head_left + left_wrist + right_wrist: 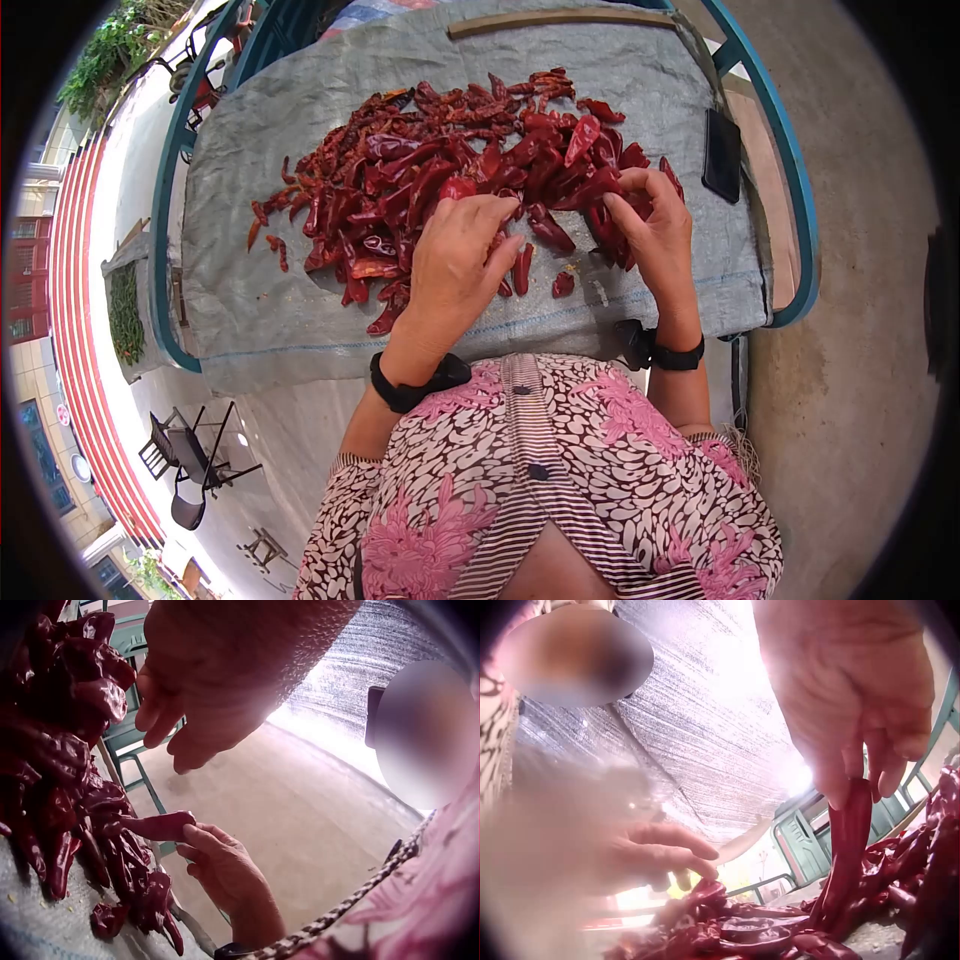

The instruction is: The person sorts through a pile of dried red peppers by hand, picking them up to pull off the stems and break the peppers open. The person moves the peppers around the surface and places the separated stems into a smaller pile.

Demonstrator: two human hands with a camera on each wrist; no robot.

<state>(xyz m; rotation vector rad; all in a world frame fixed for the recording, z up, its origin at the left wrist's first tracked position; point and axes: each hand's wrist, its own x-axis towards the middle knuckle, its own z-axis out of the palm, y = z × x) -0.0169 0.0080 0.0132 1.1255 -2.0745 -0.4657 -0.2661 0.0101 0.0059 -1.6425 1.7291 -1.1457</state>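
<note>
Dried red chillies [400, 190] lie heaped on a grey woven sheet [240, 210]. The right hand [657, 235] pinches one long dark red chilli [592, 188] by its end, between thumb and fingers; in the right wrist view that chilli [849, 847] hangs down from the fingertips. Over the front of the heap is the left hand [453, 270], its fingers bent slightly and its fingertips at a bright red chilli [458, 188]. The left wrist view shows the left hand [217, 682] with nothing visible between its fingers; whether it touches a chilli is hard to tell.
A black phone [721, 156] lies on the sheet at the right. A wooden stick [560, 20] crosses the far edge. Teal metal rails [795, 190] border the sheet on both sides. Black chairs [190, 455] stand on the floor at the left.
</note>
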